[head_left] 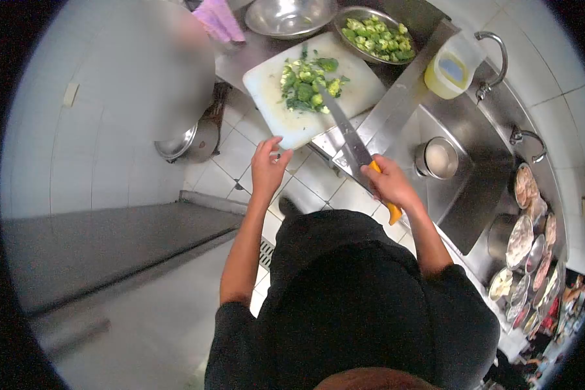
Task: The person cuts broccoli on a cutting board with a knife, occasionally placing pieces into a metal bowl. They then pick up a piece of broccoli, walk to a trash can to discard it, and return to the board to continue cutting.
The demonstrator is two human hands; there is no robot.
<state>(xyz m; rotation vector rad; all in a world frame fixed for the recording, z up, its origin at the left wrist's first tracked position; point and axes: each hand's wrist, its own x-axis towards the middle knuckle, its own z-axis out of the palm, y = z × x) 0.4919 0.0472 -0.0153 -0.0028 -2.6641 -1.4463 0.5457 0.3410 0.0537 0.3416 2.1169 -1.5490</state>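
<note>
My right hand [389, 181] is closed round the yellow handle of a large kitchen knife [351, 138]. The blade slants up and left, its tip overlapping the chopped broccoli [305, 86] on a white cutting board [364, 78]. Just below the board's near left corner is my left hand [270, 164], its fingers apart and nothing held in them. Green florets and leafy bits lie in a loose pile mid-board. Behind the board's right side stands a metal bowl [409, 60] heaped with cut florets.
An empty steel bowl [291, 18] stands behind the board, near a purple cloth [220, 19]. To the right are a plastic jug of yellow liquid [450, 75], a sink [476, 156], a metal pot [437, 158] and two taps. Several food bowls line the far right counter.
</note>
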